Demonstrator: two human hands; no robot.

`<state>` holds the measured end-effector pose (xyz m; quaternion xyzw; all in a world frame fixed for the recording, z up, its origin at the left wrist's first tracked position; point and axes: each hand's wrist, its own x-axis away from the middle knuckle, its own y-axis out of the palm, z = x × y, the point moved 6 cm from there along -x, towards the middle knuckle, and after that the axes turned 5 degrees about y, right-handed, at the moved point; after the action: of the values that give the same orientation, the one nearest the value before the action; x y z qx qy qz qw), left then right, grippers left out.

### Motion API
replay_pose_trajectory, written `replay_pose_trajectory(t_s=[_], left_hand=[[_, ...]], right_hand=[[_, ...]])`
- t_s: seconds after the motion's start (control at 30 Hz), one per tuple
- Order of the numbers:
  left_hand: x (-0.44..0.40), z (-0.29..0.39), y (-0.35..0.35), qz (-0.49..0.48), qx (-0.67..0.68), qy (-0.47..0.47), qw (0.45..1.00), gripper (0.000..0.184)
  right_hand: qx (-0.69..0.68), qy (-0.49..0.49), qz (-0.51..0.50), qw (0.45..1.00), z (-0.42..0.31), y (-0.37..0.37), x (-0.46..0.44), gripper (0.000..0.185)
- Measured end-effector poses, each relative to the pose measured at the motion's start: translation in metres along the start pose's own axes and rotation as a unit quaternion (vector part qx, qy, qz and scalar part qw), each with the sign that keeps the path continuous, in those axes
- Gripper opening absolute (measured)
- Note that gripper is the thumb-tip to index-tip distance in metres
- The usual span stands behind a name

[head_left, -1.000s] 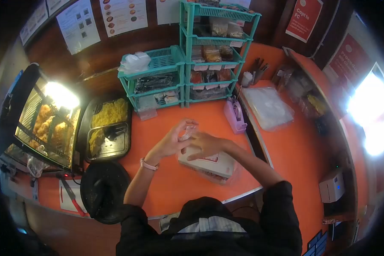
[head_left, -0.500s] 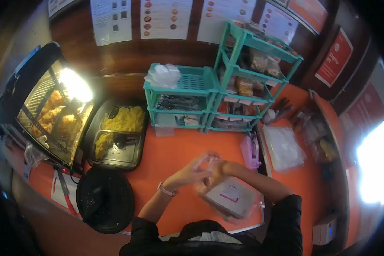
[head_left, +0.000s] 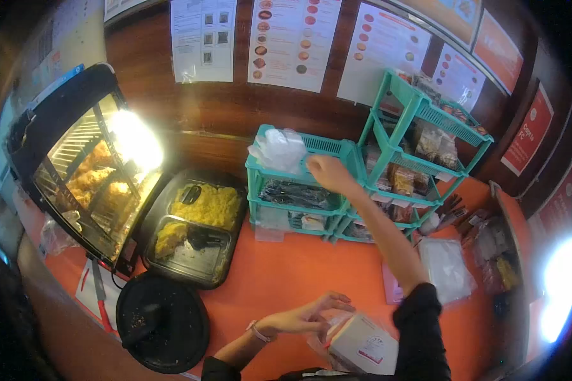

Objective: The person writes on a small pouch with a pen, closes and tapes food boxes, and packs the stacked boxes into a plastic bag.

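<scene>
My right hand (head_left: pixel 329 173) reaches out to the top tier of the shorter green plastic rack (head_left: pixel 344 151). Its fingers are curled closed, and anything within them is hidden. Just left of it lies a pile of white plastic bags (head_left: pixel 278 149). Near the front edge, my left hand (head_left: pixel 311 316) stretches its fingers over the mouth of a clear plastic bag (head_left: pixel 324 330). Inside that bag is a pale food box (head_left: pixel 365 346) with a printed label. I cannot tell whether the left fingertips touch the bag.
On the left stand a lit glass warmer (head_left: pixel 92 171) with fried food, a divided pan (head_left: pixel 200 260) of yellow rice, a round black lid (head_left: pixel 162 324) and a red-handled knife (head_left: pixel 100 295). A taller green rack (head_left: pixel 419 127) holds packets. Clear plastic bags (head_left: pixel 445 267) lie right.
My right hand has left the bagged box and moved up to the rack's top tier. My left hand stays by the box with fingers spread. The camera view has shifted.
</scene>
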<state>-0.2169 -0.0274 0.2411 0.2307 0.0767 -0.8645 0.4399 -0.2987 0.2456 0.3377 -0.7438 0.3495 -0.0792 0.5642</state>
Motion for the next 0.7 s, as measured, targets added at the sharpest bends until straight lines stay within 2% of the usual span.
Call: replay_pose_trajectory(t_s=[0.03,0.07,0.1,0.17,0.2,0.23,0.3,0.33,0.37,0.43,0.47,0.5,0.53,0.57,0.63,0.67,0.7], left_hand=[[0.001,-0.003,0.005,0.026,0.184,-0.088,0.979,0.059],[0.000,-0.001,0.008,0.012,0.224,-0.053,0.973,0.056],[0.001,-0.003,0.010,0.010,0.211,-0.052,0.976,0.056],[0.007,-0.008,0.014,-0.018,0.151,-0.097,0.984,0.058],[0.008,-0.006,0.012,-0.013,0.126,-0.111,0.986,0.059],[0.010,-0.008,0.010,-0.008,0.125,-0.107,0.986,0.059],[0.014,-0.005,0.003,0.027,0.060,-0.020,0.998,0.052],[0.016,0.009,-0.002,0.025,0.076,-0.039,0.996,0.044],[0.018,0.011,-0.009,0.027,0.078,-0.037,0.996,0.044],[0.024,0.004,-0.027,0.036,-0.010,-0.083,0.996,0.042],[0.027,0.004,-0.043,0.069,-0.039,-0.126,0.989,0.042],[0.028,0.005,-0.060,0.101,-0.070,-0.168,0.978,0.042],[0.029,0.005,-0.079,0.175,-0.058,-0.104,0.977,0.041],[0.030,0.004,-0.099,0.247,-0.047,-0.039,0.967,0.041],[0.025,0.013,-0.127,0.346,-0.094,0.006,0.933,0.035],[0.020,0.011,-0.138,0.344,-0.093,0.007,0.934,0.035],[0.017,0.012,-0.154,0.372,-0.114,0.034,0.921,0.032]], right_hand=[[-0.003,0.059,0.044,0.997,0.016,0.024,-0.028,0.033],[-0.006,0.116,0.090,0.989,0.023,0.034,-0.048,0.034],[-0.008,0.107,0.100,0.989,0.016,0.041,-0.056,0.034],[0.064,0.216,0.085,0.971,0.016,0.060,-0.057,0.032],[0.093,0.221,0.097,0.966,0.015,0.059,-0.064,0.026],[0.094,0.215,0.095,0.967,0.017,0.060,-0.069,0.026],[0.097,0.226,0.089,0.965,0.031,0.057,-0.071,0.022],[0.100,0.225,0.086,0.965,0.036,0.052,-0.070,0.022],[0.043,0.189,0.160,0.968,0.037,0.037,-0.069,0.018],[-0.075,0.116,0.305,0.942,0.038,0.006,-0.063,0.014],[-0.073,0.119,0.303,0.943,0.041,-0.002,-0.065,0.014],[-0.231,0.134,0.264,0.927,0.049,-0.006,-0.071,0.011],[-0.384,0.145,0.220,0.885,0.055,-0.004,-0.073,0.009],[-0.383,0.145,0.221,0.885,0.056,-0.008,-0.071,0.009],[-0.534,0.109,0.205,0.813,0.057,-0.013,-0.070,0.005],[-0.533,0.109,0.208,0.813,0.060,-0.018,-0.066,0.005],[-0.484,0.105,0.206,0.844,0.061,-0.025,-0.061,0.006]])
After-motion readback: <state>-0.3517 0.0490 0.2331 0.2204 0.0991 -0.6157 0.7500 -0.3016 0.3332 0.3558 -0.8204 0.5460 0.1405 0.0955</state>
